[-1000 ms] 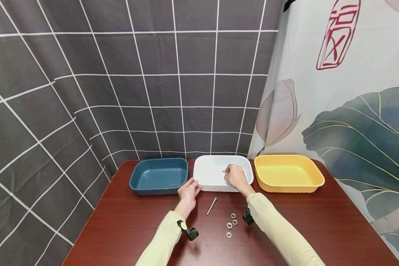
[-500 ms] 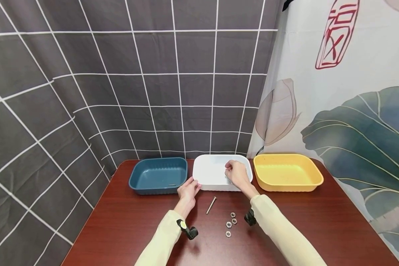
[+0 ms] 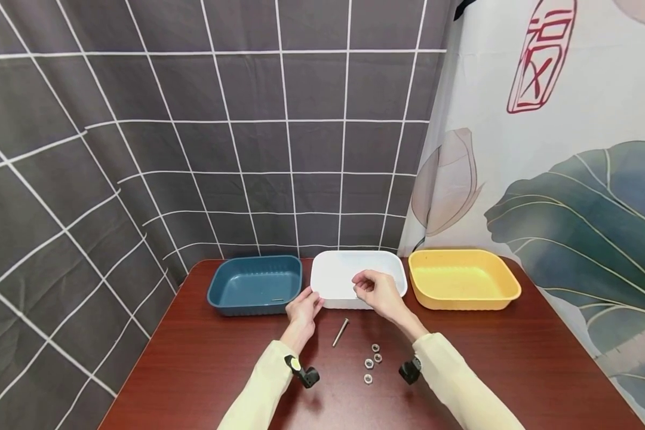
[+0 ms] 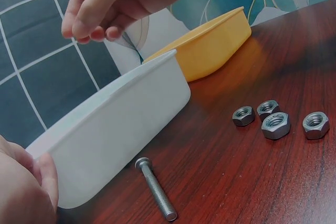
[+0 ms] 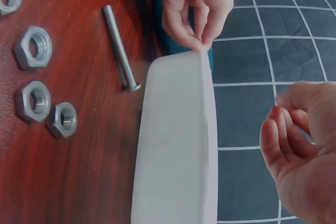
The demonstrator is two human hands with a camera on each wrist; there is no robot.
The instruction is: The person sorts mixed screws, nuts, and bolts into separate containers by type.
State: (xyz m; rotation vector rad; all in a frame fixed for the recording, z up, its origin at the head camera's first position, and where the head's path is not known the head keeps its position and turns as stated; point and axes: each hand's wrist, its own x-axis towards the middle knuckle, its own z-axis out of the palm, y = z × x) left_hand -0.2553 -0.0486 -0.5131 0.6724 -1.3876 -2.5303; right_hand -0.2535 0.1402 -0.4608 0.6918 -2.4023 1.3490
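My left hand (image 3: 301, 310) pinches the near-left corner of the white tray (image 3: 328, 286) between thumb and fingers. My right hand (image 3: 378, 292) hangs above that tray with its fingers curled and the thumb close to the index fingertip. In the wrist views nothing shows between its fingertips. On the table in front of the tray lies a metal bolt (image 4: 156, 190). To the right of it are several hex nuts (image 4: 275, 125). Much of the white tray's floor shows in the head view, but the part under my right hand is hidden.
A blue tray (image 3: 231, 307) stands left of the white one and holds a thin small metal piece (image 3: 277, 300). The yellow tray (image 3: 462, 303) stands on the right. A grey grid curtain (image 3: 258, 143) hangs behind the brown table (image 3: 193, 382).
My right hand has shifted slightly left and toward me over the white tray. The small screw seen at its fingertips a second ago is out of sight. My left hand stays on the tray.
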